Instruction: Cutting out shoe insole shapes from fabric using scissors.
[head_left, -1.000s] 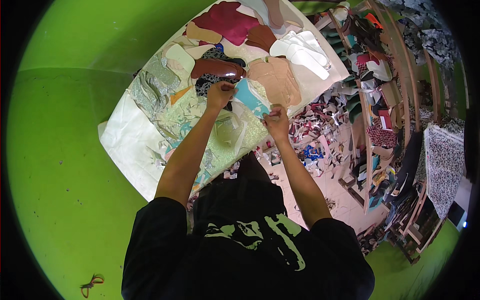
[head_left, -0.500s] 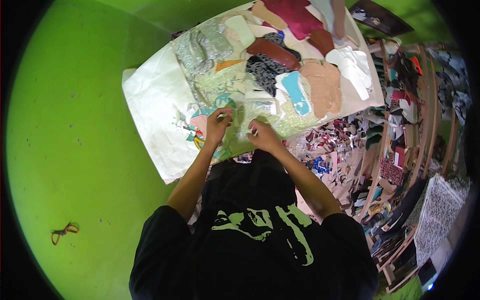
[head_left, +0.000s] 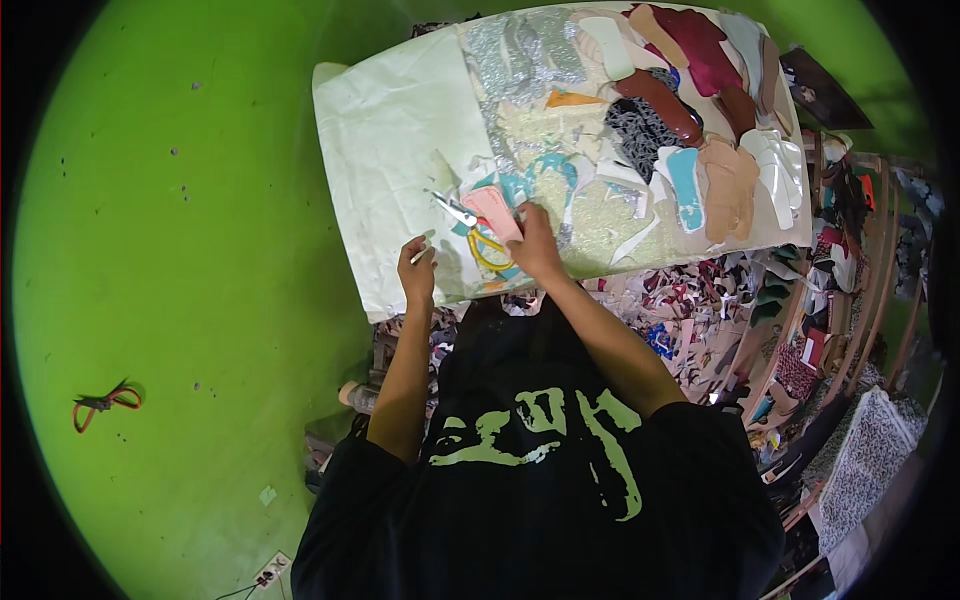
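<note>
- Left hand point(head_left: 417, 277): over the white surface point(head_left: 390, 150), fingers loosely curled, grip partly open; I cannot tell whether it holds anything.
- Right hand point(head_left: 537, 248): grip curled against the pink piece point(head_left: 492, 210), at its 10 o'clock; I cannot tell whether it is closed on it.
- Scissors point(head_left: 461, 213): just beside the pink piece, yellow handles at the right hand's 9 o'clock.
</note>
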